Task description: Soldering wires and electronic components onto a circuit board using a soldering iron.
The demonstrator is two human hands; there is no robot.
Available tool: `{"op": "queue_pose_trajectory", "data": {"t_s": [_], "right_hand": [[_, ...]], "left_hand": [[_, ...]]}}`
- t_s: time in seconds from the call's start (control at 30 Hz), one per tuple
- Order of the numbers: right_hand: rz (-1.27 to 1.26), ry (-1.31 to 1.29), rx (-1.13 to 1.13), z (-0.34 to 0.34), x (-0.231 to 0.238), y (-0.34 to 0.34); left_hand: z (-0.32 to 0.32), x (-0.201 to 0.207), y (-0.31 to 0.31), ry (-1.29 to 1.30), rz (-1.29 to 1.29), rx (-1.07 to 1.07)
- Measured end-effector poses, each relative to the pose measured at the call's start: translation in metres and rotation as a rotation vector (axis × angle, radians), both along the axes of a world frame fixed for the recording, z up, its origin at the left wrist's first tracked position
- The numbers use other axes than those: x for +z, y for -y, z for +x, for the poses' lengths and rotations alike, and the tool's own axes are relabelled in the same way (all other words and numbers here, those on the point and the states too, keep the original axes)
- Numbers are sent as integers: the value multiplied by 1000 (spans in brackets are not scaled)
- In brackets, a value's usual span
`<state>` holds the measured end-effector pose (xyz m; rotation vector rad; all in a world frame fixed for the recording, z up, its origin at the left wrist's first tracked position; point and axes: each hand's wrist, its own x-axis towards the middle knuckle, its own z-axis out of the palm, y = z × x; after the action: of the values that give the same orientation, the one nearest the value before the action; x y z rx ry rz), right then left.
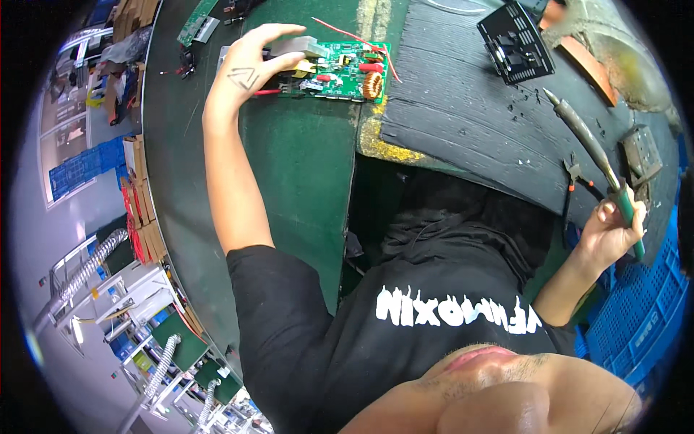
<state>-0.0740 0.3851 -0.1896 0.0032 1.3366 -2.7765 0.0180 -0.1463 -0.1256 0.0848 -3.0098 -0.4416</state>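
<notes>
A green circuit board [340, 76] lies at the top centre, carrying a copper-wound coil, red parts and a grey block [307, 48]; thin red wires stick out from it. Around the board's left end curl the fingers and thumb of my left hand [249, 65], closed on it near the grey block. The hand covers part of that end. At the right, my right hand [611, 230] is wrapped round the green handle of a soldering iron [589, 141]. Its metal tip points up and left over the dark mat, apart from the board.
A black slotted panel [515, 45] rests on the black ribbed mat [463, 101]. Cutting pliers [572, 173] lie near the iron, with a grey metal block [642, 155] beyond. Blue crates [629, 325] stand at right; another circuit board [196, 22] lies upper left.
</notes>
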Motion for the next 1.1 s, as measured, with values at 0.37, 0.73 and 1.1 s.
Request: {"op": "queue_pose_trajectory", "data": {"t_s": [0.37,0.73,1.1], "right_hand": [[-18,-24,-22,10,2,-4],[-4,6,-80,11,13,-8],[-46,2,-46,7,11,0]], "left_hand": [[-11,13,-21,148,379,96],[-30,4,-113,14,-123,-163],[-43,-46,-181,-471,454,21]]}}
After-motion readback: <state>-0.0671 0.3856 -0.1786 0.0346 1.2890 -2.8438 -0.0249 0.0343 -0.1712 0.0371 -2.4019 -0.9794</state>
